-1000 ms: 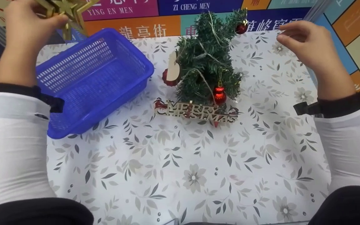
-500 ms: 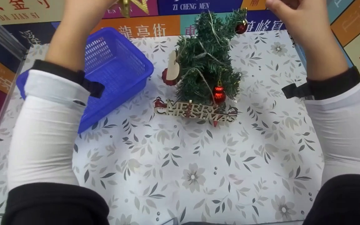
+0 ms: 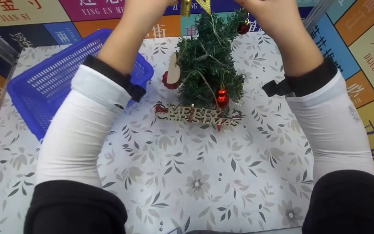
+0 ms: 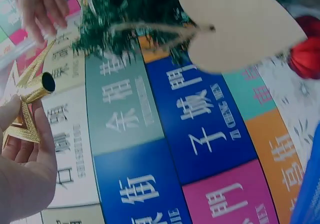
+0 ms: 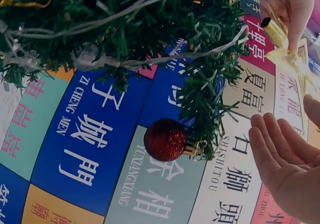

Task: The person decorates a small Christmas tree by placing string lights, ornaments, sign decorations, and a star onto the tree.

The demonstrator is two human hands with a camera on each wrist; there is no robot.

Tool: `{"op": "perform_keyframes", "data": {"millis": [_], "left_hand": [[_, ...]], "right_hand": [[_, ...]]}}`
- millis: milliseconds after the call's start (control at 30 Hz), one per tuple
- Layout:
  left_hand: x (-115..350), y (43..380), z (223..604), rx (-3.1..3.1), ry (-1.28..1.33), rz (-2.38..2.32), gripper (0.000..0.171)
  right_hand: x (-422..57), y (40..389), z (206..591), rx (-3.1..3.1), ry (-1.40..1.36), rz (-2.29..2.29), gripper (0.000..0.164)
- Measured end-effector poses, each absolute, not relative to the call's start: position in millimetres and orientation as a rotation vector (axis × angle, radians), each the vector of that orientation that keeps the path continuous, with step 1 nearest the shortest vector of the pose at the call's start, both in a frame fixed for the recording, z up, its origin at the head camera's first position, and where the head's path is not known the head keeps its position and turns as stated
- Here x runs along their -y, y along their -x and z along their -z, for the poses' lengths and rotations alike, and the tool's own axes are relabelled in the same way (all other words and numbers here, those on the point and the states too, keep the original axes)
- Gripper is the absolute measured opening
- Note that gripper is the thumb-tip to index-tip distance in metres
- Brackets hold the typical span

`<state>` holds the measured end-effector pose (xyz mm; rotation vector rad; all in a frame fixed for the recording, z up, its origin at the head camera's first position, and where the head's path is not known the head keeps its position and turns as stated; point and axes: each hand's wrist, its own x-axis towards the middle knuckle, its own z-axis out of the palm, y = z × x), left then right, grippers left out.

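Observation:
My left hand (image 4: 35, 166) pinches a gold star tree topper (image 4: 37, 88) between thumb and fingers, its round hollow socket sticking out. In the head view, the star's lower part shows at the top edge, just above the small green Christmas tree (image 3: 206, 61). My right hand (image 5: 287, 171) is beside the star with fingers extended, near the tree's top. The upper parts of both hands are cut off in the head view. A dark red glitter ball (image 5: 166, 140) hangs from a tip of the tree. A wooden heart (image 4: 240, 26) hangs by a string.
A blue plastic basket (image 3: 21, 94) stands left of the tree, partly behind my left forearm. A wooden MERRY CHRISTMAS sign (image 3: 198, 115) sits at the tree's base, below a shiny red ornament (image 3: 222, 97). Colourful printed panels (image 3: 357, 42) border the leaf-patterned tabletop (image 3: 180, 175).
My left hand has carried the gold star rightward from beyond the basket to above the tree. My right hand has moved left and up toward it.

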<state>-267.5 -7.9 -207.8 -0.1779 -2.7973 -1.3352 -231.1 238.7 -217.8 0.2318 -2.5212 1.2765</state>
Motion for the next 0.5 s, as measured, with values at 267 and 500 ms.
{"op": "perform_keyframes", "data": {"millis": [267,500], "left_hand": [[-24.7,263.9,213.9,2.781,0.257,1.408,0.072],[-38.4,265.1,215.3,2.729,0.352,1.412,0.070]], "right_hand": [[-230.8,235.1,214.6,2.526,-0.105,-1.314,0.063],[-229.8,235.0,213.3,2.423,0.044,-1.504,0.058]]}}
